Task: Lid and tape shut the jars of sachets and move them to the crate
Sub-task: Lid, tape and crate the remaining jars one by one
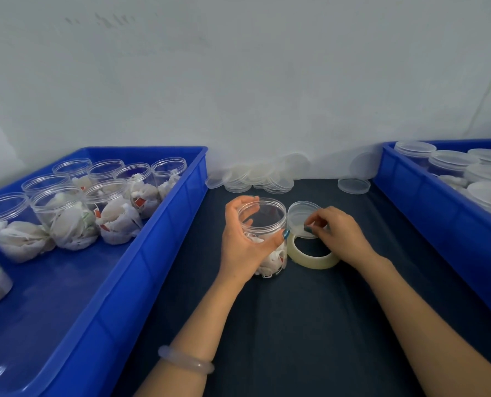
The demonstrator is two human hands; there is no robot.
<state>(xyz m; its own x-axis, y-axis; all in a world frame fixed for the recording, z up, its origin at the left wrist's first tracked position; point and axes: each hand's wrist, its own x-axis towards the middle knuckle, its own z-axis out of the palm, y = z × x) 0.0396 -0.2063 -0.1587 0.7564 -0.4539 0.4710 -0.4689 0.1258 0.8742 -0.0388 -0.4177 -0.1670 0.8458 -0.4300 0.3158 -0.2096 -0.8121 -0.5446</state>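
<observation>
A clear open jar [264,219] with white sachets at its bottom stands on the dark table mat. My left hand [243,239] grips it round its side, thumb near the front. Just to its right my right hand [336,233] pinches the edge of a clear lid [300,217], held tilted beside the jar's rim. Under that hand lies a roll of clear tape [310,257], flat on the mat and touching the jar.
The left blue crate [141,253] holds several open jars of sachets [69,216]. The right blue crate [427,207] holds several lidded jars [450,161]. Loose clear lids [255,177] lie by the wall, one more lid [353,185] near the right crate.
</observation>
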